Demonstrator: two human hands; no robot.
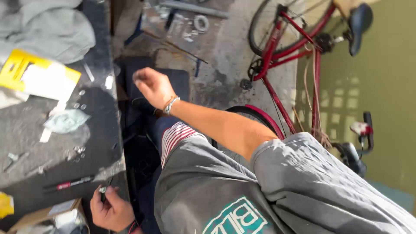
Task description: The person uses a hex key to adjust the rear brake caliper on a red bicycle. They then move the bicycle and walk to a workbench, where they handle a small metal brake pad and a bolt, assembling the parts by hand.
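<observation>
My left hand [112, 210] is at the bottom left, by the front edge of a dark workbench [26, 134]. Its fingertips pinch a small metal part [103, 190]. My right hand [152, 86] reaches forward from my grey sleeve, with a beaded bracelet [170, 104] on the wrist. It hovers over a dark mat [177, 82] on the floor, fingers loosely curled, nothing seen in them. My grey shirt and striped shorts [177, 135] fill the lower middle.
The workbench holds a yellow package [37, 74], a clear plastic bag [65, 121], loose small nuts [79, 150], a black pen [69, 183] and grey cloth [47, 26]. A red bicycle [277, 56] stands on the concrete floor by a green wall [390, 86].
</observation>
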